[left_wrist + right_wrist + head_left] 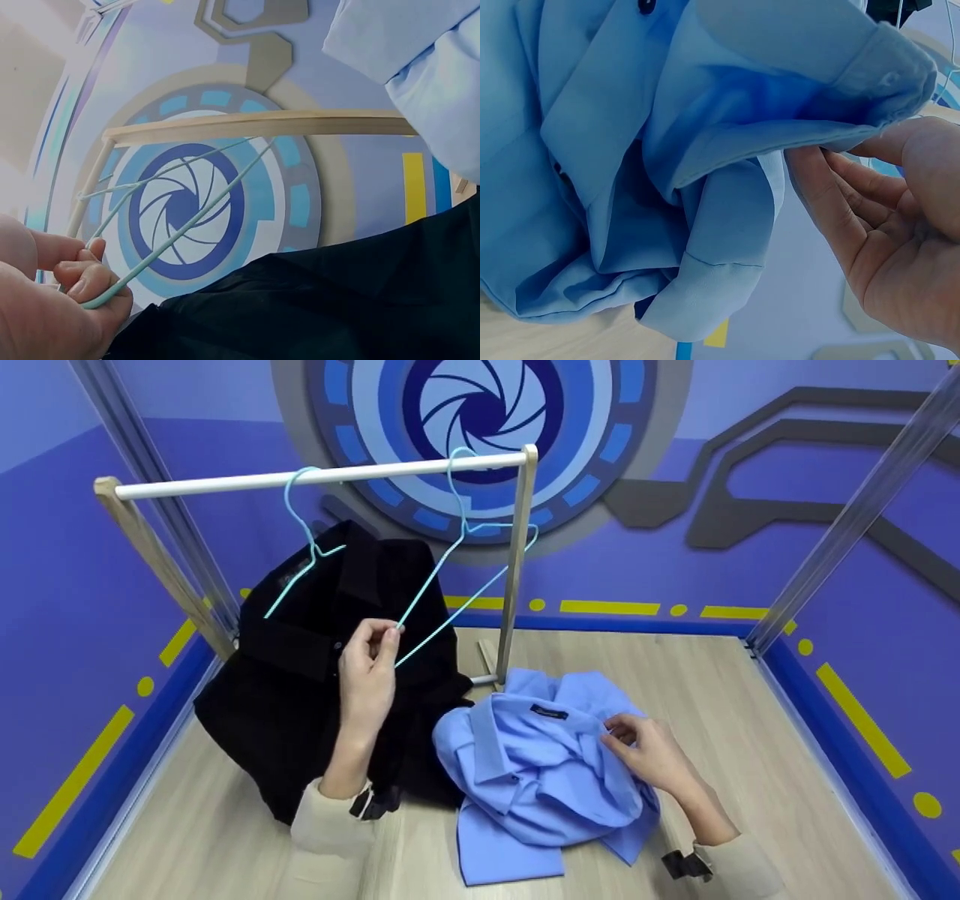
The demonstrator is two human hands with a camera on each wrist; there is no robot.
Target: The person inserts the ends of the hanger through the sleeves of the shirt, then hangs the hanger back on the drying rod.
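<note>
My left hand (367, 679) pinches the lower left corner of a mint-green wire hanger (433, 577), whose hook sits over the right part of the white rail (375, 472). In the left wrist view the hanger (180, 234) runs out from between thumb and curled fingers. A light blue shirt (551, 806) lies bunched on the wooden floor, collar up with a dark label showing. At its right side my right hand (651, 754) grips the fabric; in the right wrist view fingers (829, 206) reach under the shirt's edge (772, 142), the thumb partly hidden.
A black shirt (300, 712) hangs at the left on a second mint-green hanger (302, 517), its lower part spread on the floor beside the blue shirt. The rack's wooden right post (514, 577) stands just behind the blue shirt. Blue-purple panels (615, 570) enclose the space.
</note>
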